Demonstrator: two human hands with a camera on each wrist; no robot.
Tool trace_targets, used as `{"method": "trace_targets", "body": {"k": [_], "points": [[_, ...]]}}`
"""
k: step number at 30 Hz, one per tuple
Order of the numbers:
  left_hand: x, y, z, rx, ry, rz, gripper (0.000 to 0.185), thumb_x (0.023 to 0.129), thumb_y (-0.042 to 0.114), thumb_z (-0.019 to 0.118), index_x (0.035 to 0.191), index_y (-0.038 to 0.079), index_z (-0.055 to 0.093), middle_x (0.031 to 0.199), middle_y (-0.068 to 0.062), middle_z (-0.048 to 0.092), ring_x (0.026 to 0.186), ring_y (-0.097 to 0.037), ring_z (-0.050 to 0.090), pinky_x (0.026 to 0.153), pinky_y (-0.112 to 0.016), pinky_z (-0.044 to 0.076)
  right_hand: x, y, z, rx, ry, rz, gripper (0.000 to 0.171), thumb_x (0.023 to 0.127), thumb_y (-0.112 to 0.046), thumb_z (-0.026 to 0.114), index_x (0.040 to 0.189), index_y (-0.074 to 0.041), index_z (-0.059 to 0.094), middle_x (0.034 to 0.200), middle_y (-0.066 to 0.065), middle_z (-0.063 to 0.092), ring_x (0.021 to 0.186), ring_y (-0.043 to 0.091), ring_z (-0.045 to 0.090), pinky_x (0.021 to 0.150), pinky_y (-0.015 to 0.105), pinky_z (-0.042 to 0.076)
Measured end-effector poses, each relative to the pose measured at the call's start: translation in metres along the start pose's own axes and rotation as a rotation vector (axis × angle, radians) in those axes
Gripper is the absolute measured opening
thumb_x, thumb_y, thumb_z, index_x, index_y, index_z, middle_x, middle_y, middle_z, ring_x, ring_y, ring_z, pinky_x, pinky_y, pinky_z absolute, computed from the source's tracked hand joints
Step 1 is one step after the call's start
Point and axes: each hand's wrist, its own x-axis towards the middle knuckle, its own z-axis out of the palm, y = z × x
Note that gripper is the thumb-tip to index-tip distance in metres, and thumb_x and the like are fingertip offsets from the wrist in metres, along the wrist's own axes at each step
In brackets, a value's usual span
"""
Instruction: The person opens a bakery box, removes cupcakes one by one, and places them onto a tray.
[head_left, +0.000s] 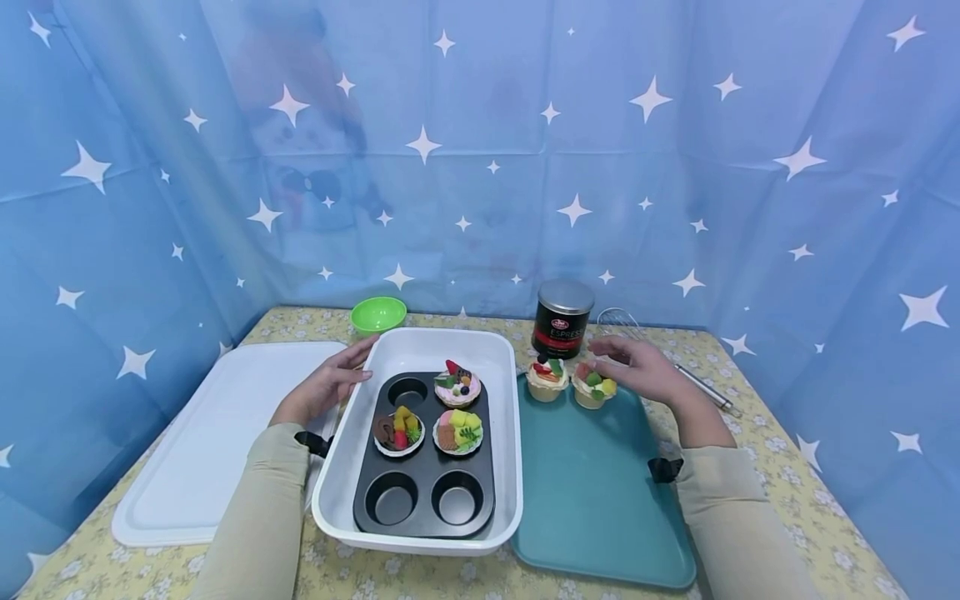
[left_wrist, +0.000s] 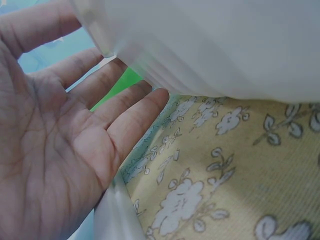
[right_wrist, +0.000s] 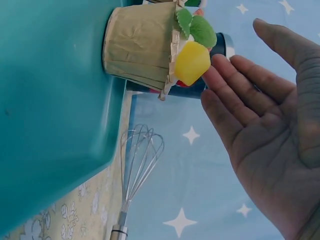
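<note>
My left hand is at the left side of a white plastic basin, its fingers straight against the outer wall. The left wrist view shows the open palm beside that wall. Inside the basin lies a black muffin tin with three toy fruit tarts in its cups: a chocolate one, a yellow-topped one and a pink one. Over the teal tray, my right hand reaches beside a fruit-topped cupcake, fingers extended and not closed round it. Another cupcake stands left of it.
A white tray lies to the left. Behind stand a green bowl and a black espresso tin. A whisk lies right of the teal tray. Starred blue curtains enclose the flowered tablecloth.
</note>
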Motion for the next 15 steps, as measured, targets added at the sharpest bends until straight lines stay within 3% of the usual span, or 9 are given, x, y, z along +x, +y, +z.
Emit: {"method": "trace_targets", "body": {"k": [15], "points": [[-0.001, 0.0, 0.001, -0.014, -0.001, 0.0, 0.076, 0.097, 0.01, 0.059, 0.162, 0.023, 0.023, 0.166, -0.006, 0.022, 0.148, -0.033, 0.031, 0.1, -0.024, 0.048, 0.006, -0.02, 0.0, 0.015, 0.002, -0.038, 0.053, 0.102, -0.041, 0.059, 0.144, -0.008, 0.055, 0.135, 0.016, 0.062, 0.125, 0.039, 0.057, 0.1, 0.056, 0.048]]}}
